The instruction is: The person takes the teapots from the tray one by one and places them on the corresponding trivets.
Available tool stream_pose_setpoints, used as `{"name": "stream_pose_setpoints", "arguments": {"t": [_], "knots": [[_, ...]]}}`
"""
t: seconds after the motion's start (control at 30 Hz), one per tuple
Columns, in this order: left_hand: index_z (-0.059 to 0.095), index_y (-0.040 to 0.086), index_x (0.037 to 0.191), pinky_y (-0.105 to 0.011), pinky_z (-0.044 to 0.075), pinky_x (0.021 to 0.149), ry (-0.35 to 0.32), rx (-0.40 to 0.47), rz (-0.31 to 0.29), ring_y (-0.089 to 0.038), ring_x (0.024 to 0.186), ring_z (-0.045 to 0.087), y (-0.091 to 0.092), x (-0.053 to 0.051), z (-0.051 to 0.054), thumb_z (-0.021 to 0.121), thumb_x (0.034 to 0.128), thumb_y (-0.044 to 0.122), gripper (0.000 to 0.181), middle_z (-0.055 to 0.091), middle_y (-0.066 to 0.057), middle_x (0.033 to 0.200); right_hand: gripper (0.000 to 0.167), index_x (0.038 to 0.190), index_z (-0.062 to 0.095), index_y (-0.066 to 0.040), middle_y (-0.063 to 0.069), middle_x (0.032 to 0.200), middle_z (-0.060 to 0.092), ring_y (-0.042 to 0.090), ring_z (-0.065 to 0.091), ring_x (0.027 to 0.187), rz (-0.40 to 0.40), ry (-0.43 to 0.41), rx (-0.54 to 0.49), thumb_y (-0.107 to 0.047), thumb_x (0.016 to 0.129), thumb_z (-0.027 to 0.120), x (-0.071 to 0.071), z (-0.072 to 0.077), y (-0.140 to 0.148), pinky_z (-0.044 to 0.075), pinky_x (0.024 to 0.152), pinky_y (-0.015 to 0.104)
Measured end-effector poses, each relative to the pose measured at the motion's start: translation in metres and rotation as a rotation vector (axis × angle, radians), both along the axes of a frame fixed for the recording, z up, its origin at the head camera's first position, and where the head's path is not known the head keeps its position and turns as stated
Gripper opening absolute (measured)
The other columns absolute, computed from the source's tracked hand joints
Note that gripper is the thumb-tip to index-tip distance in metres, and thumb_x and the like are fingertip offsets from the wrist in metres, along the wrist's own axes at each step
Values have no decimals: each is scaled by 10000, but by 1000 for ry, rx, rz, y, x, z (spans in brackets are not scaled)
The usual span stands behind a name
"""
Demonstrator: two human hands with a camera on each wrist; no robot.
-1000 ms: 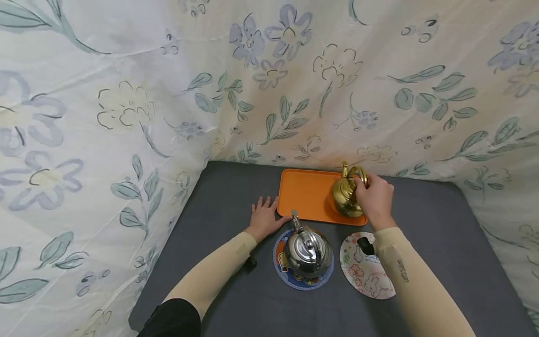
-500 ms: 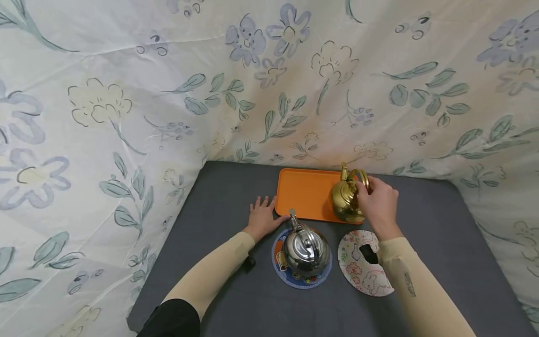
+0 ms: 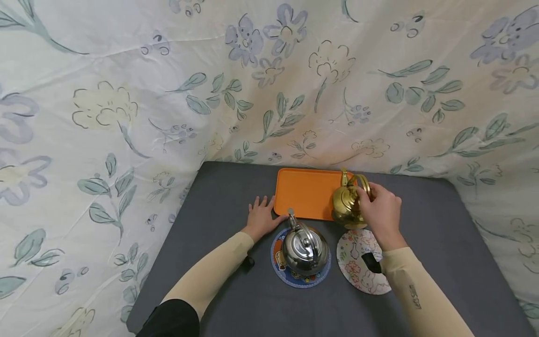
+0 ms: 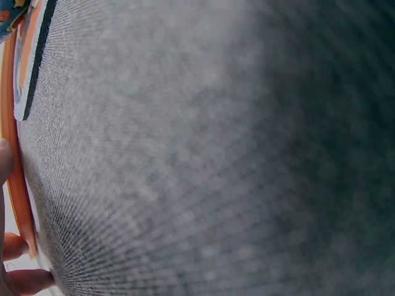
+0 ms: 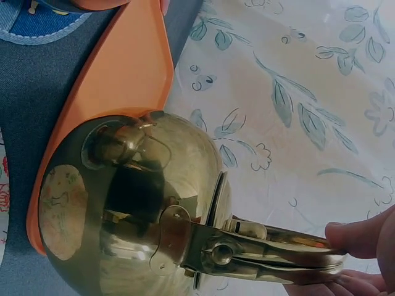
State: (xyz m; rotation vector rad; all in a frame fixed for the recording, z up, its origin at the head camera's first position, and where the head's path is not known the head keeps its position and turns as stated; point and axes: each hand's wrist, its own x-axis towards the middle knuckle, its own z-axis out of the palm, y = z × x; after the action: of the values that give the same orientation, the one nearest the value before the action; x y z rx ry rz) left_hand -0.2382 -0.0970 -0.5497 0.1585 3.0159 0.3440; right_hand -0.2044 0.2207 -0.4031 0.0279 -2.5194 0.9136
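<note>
My right hand (image 3: 382, 213) grips the upright handle of a gold kettle (image 3: 346, 205), thumb and fingers wrapped round it in the right wrist view. The kettle overlaps the right end of an orange tray (image 3: 301, 194) and the far rim of a round pink-and-white patterned mat (image 3: 358, 276). How high it hangs, I cannot tell. At the tray's near left corner lies my left hand (image 3: 261, 219), fingers spread and touching the edge. Some of its fingers (image 4: 28, 282) show in the left wrist view.
A silver kettle (image 3: 304, 255) stands on a round blue patterned mat (image 3: 290, 281), between both forearms, its spout close to the left thumb. Dark grey cloth (image 3: 252, 309) covers the table. Floral curtains (image 3: 252, 93) rise behind it and along the sides.
The gold kettle has moved nearer to me and slightly right with my right hand, its base shifting past the tray's near edge. The left hand stays at the tray corner.
</note>
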Motion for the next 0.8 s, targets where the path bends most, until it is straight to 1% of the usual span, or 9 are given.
{"name": "stream_pose_setpoints", "arguments": {"t": [0.13, 0.23, 0.4, 0.57, 0.8], "knots": [[309, 214, 1609, -655, 288, 1155, 1, 1, -1, -440, 1508, 259, -1, -1, 0, 483, 890, 791, 937, 368, -170, 1605, 283, 1098, 734, 80, 217, 773, 741, 364, 690, 620, 12, 2, -5, -166, 966, 693, 5, 0, 0, 541, 590, 522], [310, 214, 1608, -655, 282, 1158, -1, 0, 1, -439, 1510, 254, 0, -2, 1, 485, 891, 788, 935, 366, -170, 1606, 306, 1135, 722, 89, 233, 823, 749, 370, 698, 636, 18, -9, -8, -166, 968, 691, 9, -1, 0, 550, 600, 532], [306, 217, 1609, -653, 277, 1162, -9, -6, 7, -435, 1513, 249, 0, -3, 0, 487, 889, 790, 937, 363, -164, 1609, 332, 1159, 714, 87, 243, 876, 753, 371, 709, 664, 7, -37, -17, -187, 973, 686, 18, -2, 0, 566, 604, 529], [294, 221, 1613, -644, 278, 1167, -12, -20, 8, -425, 1517, 246, 1, -4, -2, 470, 884, 803, 949, 357, -157, 1615, 323, 1169, 709, 93, 257, 918, 751, 399, 711, 709, -7, -26, -24, -157, 965, 691, 25, -2, 2, 570, 638, 551], [305, 217, 1609, -649, 287, 1159, -4, -19, 5, -432, 1511, 258, 0, -5, -2, 476, 885, 800, 945, 366, -162, 1608, 313, 1151, 715, 94, 243, 886, 755, 378, 700, 660, -18, -8, -8, -149, 954, 704, 34, -3, 6, 563, 605, 534]]}}
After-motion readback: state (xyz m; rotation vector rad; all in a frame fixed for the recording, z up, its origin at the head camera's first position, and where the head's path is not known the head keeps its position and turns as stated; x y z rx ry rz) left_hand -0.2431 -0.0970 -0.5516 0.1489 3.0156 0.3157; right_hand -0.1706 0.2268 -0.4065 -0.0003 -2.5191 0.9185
